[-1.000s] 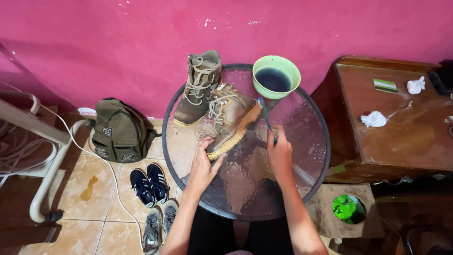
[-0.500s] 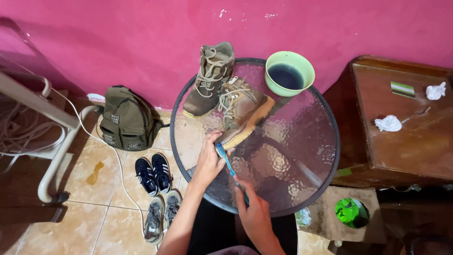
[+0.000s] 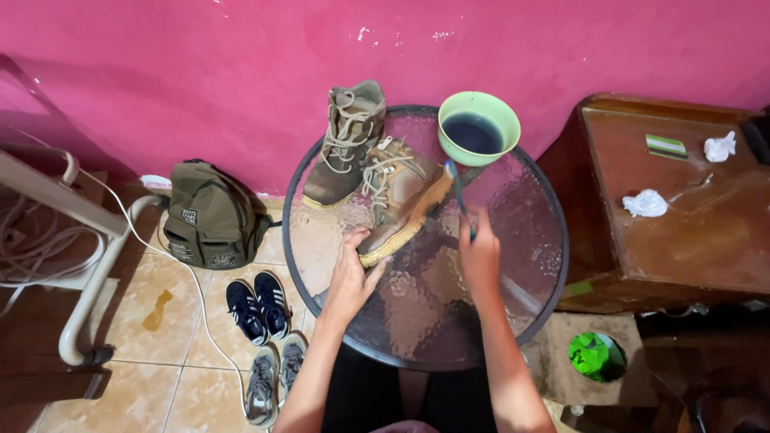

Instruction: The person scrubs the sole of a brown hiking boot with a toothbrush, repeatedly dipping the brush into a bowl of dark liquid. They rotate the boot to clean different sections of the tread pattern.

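Left hand: the left hand [image 3: 351, 274] lies on the glass surface [image 3: 513, 240], its grip clasped on the toe end of the near boot [image 3: 399, 200], thumb spread to the right along the pale sole.
Right hand: the right hand [image 3: 480, 255] is raised over the middle of the surface, its grip clenched around the handle of a blue toothbrush [image 3: 458, 192].
Toothbrush: it runs up and away from the right hand, its head ending just beside the heel of the near boot and just below the rim of the green bowl [image 3: 479, 127]; whether the bristles touch the boot cannot be told.
Near boot: tan, laced, tipped onto its side on the round surface, sole turned toward the person, toe at the left hand.
Far boot: the second tan boot [image 3: 346, 144] stands upright at the back edge of the surface, next to the pink wall [image 3: 200, 72], touching or nearly touching the near boot.
Bowl: light green, filled with dark liquid, at the back right of the surface.
Floor, left: an olive backpack [image 3: 210, 215] leans at the wall; a dark pair of sneakers [image 3: 258, 306] and a grey pair of shoes [image 3: 274, 380] lie on the tiles below it.
Right side: a brown wooden cabinet [image 3: 682, 240] carries crumpled white tissues [image 3: 645, 203].
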